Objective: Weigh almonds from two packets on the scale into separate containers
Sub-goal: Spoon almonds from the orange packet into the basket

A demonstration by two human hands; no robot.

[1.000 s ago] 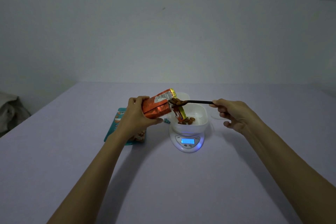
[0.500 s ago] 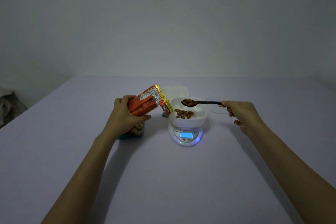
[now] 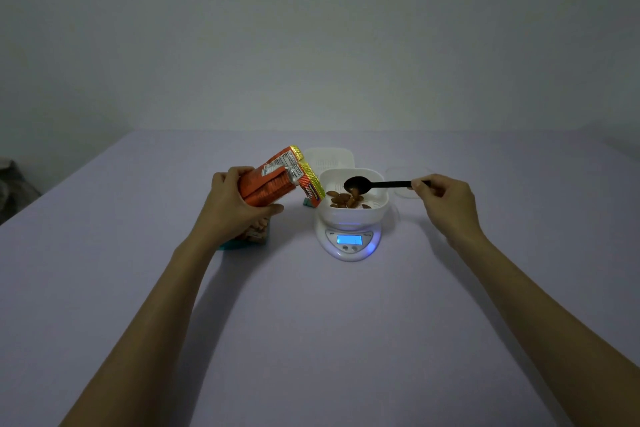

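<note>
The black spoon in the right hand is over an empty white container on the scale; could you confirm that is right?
Not empty: the head view shows almonds lying in the white container. The right hand does hold the black spoon over it, on the scale.

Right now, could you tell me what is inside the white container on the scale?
Brown almonds lie inside the white container, with the black spoon held above them; the container's near wall hides the bottom.

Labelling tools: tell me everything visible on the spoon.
The spoon is black, plastic-looking, one piece: oval bowl, thin straight handle. It is held roughly level above the container, bowl tilted toward the camera and nearly empty, over the almonds. The right hand pinches the handle's end; nothing else plainly touches it.
</note>
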